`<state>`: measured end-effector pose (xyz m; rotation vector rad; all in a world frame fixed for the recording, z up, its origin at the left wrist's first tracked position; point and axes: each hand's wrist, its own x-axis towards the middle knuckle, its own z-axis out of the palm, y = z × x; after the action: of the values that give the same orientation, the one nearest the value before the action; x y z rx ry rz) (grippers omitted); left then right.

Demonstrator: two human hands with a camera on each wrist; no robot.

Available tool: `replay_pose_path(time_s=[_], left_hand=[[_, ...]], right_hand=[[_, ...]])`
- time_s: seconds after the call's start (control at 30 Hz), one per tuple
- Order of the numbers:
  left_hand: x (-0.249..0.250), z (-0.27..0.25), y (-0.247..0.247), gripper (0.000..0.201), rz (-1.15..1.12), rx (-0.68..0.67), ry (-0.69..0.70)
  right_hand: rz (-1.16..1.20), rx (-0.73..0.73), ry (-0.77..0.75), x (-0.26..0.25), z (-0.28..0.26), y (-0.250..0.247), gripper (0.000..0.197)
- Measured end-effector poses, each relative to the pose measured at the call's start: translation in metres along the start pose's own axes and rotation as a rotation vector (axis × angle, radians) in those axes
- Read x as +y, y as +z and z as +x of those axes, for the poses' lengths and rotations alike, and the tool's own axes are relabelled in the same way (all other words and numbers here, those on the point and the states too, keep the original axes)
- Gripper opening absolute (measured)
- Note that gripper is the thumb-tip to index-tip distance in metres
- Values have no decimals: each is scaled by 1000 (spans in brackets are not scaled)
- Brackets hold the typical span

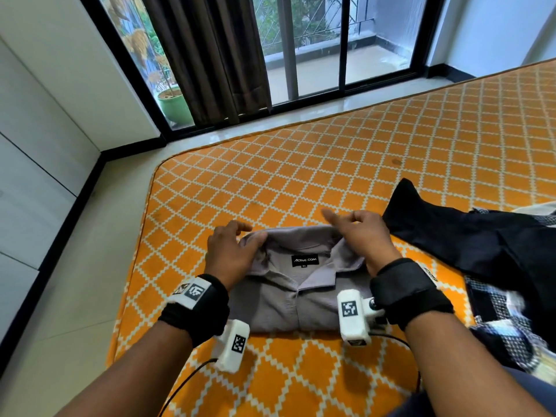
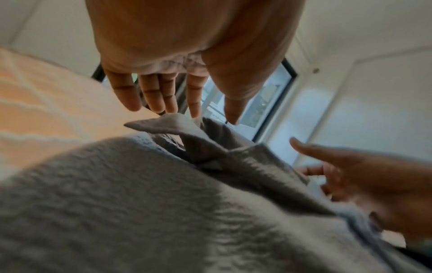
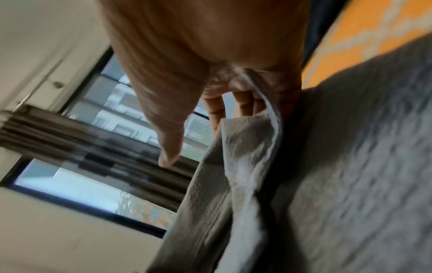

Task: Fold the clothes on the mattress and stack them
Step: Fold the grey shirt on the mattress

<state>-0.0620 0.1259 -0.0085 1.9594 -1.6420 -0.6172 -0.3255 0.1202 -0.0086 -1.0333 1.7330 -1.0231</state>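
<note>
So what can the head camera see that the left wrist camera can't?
Only the head view shows the shirt's black neck label, the dark garment, the checked cloth and the green plant pot. Only the left wrist view shows the left hand's palm side, with its straight fingertips at the collar. Both show the grey shirt, the orange mattress, and the right hand.

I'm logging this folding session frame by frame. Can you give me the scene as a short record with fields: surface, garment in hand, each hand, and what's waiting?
surface: orange lattice-patterned mattress
garment in work: grey collared shirt, folded into a compact rectangle, collar up, label showing
left hand: over the collar's left end, fingers relaxed, hold unclear
right hand: at the collar's right end, cloth running between its fingers
waiting: black garment and checked garment, unfolded, to the right
stack: none visible yet
</note>
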Motion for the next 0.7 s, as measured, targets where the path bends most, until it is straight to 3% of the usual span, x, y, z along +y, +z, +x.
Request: replay_pose_path(time_s=[0.07, 0.13, 0.2, 0.33, 0.5, 0.7], left_hand=[[2, -1, 1, 51, 155, 32, 120], [6, -1, 0, 45, 212, 0, 144], [9, 0, -1, 44, 247, -29, 81], [21, 2, -7, 20, 258, 8, -11], [41, 5, -10, 27, 446, 141, 132], [47, 10, -3, 26, 656, 24, 246]], right_hand=[[-385, 20, -141, -2, -7, -6, 57], [-602, 26, -222, -7, -11, -12, 46], [-589, 11, -229, -8, -12, -15, 34], [-591, 76, -227, -7, -13, -15, 26], [-601, 257, -346, -10, -14, -7, 43], [-447, 235, -358, -3, -9, -3, 40]])
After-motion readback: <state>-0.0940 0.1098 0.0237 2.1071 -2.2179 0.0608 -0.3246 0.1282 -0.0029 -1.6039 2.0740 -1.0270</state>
